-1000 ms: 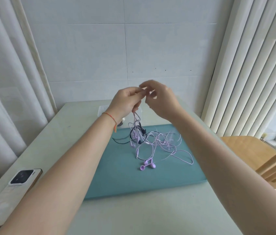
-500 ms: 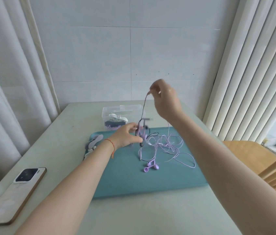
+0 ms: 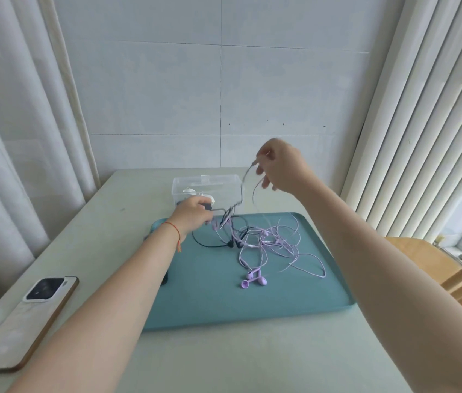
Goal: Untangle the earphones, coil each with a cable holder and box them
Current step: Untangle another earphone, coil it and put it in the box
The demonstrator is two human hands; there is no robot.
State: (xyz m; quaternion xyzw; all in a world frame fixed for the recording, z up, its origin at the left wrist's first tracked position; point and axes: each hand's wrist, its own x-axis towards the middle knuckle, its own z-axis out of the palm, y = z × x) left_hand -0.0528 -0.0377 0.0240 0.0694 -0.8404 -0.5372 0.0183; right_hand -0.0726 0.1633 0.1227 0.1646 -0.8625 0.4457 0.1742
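Note:
A tangle of purple earphone cable [image 3: 273,245] lies on the teal tray [image 3: 212,302], its two purple earbuds [image 3: 253,279] at the front. A black earphone cable [image 3: 210,243] is knotted into it. My left hand [image 3: 192,214] grips the knot low over the tray's far left part. My right hand [image 3: 280,168] is raised above the tray and pinches a cable strand that runs down to the knot. A clear plastic box [image 3: 205,185] stands behind the tray with small holders inside.
A phone [image 3: 25,321] lies face down near the table's left front edge. Curtains hang at the left, vertical blinds at the right. A wooden chair [image 3: 434,259] stands beside the table's right edge. A small dark item [image 3: 164,277] peeks out by my left forearm.
My left hand dropped from beside my right hand down to the knot over the tray. My right hand stayed high and moved right, drawing a strand out.

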